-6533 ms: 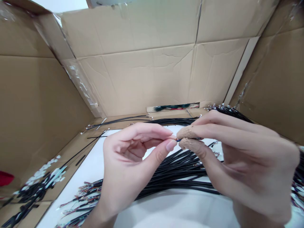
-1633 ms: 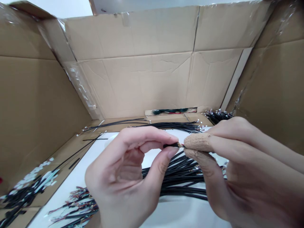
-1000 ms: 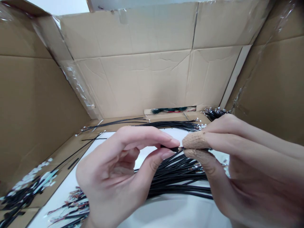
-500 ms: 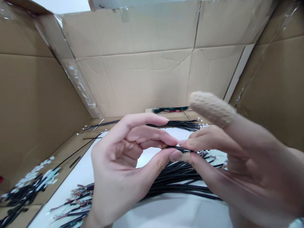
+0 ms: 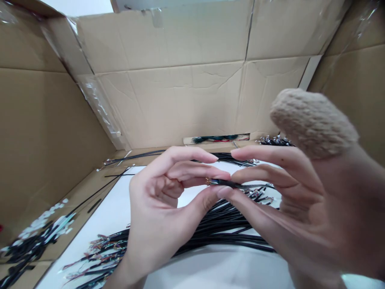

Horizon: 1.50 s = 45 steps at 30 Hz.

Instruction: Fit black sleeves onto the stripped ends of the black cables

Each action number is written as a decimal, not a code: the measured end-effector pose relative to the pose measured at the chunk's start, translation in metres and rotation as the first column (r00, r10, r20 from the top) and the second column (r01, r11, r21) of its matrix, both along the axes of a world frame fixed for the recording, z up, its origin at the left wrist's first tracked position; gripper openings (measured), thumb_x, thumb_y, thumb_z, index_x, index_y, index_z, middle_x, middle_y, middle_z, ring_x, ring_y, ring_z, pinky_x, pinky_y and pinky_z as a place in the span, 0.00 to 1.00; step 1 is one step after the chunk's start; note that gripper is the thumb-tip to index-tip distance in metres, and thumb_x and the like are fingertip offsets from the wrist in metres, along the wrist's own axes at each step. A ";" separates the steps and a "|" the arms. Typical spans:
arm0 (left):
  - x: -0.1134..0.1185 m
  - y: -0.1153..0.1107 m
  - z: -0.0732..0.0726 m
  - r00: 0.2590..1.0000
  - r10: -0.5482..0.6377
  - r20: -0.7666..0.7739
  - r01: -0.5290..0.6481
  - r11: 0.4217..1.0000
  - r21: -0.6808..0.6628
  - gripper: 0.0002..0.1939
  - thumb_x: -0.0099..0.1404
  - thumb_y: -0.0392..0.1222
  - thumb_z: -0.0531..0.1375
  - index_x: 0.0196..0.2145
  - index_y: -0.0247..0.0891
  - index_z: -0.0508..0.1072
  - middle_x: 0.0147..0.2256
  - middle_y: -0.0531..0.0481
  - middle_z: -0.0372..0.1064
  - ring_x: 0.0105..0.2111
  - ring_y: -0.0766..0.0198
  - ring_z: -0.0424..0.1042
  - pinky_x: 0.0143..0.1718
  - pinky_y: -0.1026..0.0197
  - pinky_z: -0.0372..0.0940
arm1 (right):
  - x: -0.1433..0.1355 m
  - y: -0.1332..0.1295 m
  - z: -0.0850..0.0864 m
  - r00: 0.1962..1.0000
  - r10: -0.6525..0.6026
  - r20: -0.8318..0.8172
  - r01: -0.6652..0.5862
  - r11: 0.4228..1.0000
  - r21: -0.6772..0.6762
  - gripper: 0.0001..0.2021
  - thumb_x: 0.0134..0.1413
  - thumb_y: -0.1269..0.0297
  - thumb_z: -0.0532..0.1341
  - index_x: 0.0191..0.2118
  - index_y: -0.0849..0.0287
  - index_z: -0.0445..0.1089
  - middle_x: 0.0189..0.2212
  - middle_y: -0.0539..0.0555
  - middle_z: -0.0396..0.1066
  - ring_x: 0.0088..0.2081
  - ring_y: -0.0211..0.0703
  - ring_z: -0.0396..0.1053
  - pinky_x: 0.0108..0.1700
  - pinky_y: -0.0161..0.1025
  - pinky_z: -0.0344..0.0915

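Note:
A thin black cable (image 5: 231, 184) with small coppery tips at its left end lies across the fingertips of both hands. My left hand (image 5: 171, 200) pinches it near that end between thumb and fingers. From the right, my right hand (image 5: 288, 200) grips the same cable with thumb and a finger, the two hands' fingertips touching. A tan fabric cover (image 5: 315, 120) wraps the raised index finger of my right hand. Beneath the hands, a bundle of black cables (image 5: 219, 237) lies on the white surface (image 5: 222, 269), partly hidden by them.
Cardboard walls (image 5: 180, 100) rise at the back and both sides. More black cables (image 5: 33, 245) with white ends lie at the left. Further cables (image 5: 141, 153) run along the back edge, and a slot in the back wall shows dark green strands (image 5: 215, 139).
My right hand's covered finger has lifted up and to the right, and its other fingers have spread. My left hand has shifted slightly right. More of the held cable now shows.

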<state>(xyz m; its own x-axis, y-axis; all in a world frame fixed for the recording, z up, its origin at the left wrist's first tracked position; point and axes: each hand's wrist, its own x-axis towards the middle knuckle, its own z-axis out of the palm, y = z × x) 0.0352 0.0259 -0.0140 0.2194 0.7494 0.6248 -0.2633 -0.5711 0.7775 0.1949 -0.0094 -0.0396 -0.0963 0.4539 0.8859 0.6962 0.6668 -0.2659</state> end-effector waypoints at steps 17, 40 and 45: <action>-0.019 0.010 0.000 0.987 0.158 -0.033 -0.155 0.985 0.076 0.13 0.59 0.28 0.68 0.33 0.49 0.81 0.32 0.62 0.81 0.32 0.73 0.80 0.36 0.77 0.74 | 0.003 0.016 0.009 0.945 0.253 -0.208 -0.271 0.961 -0.062 0.31 0.53 0.78 0.66 0.60 0.48 0.63 0.33 0.46 0.78 0.33 0.39 0.78 0.38 0.33 0.79; -0.015 0.005 0.000 0.876 0.474 -0.093 -0.448 0.869 0.211 0.08 0.53 0.30 0.71 0.26 0.40 0.77 0.25 0.59 0.76 0.24 0.73 0.74 0.26 0.76 0.71 | -0.009 0.016 0.005 0.993 0.088 -0.082 -0.084 0.995 0.053 0.31 0.51 0.84 0.62 0.59 0.52 0.63 0.30 0.44 0.76 0.35 0.41 0.78 0.39 0.37 0.76; -0.017 0.009 0.002 0.939 0.327 -0.102 -0.305 0.933 0.190 0.09 0.52 0.30 0.72 0.28 0.43 0.79 0.25 0.58 0.77 0.25 0.71 0.76 0.28 0.72 0.72 | -0.008 0.017 0.006 0.984 0.139 -0.108 -0.137 0.990 0.031 0.27 0.53 0.84 0.61 0.57 0.54 0.66 0.48 0.46 0.77 0.40 0.36 0.76 0.47 0.33 0.73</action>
<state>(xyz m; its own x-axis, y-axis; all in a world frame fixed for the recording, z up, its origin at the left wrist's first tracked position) 0.0179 0.0351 -0.0118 0.0759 0.6789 0.7303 0.0489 -0.7340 0.6774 0.1872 0.0077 -0.0337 -0.0584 0.4224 0.9045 0.5643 0.7614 -0.3192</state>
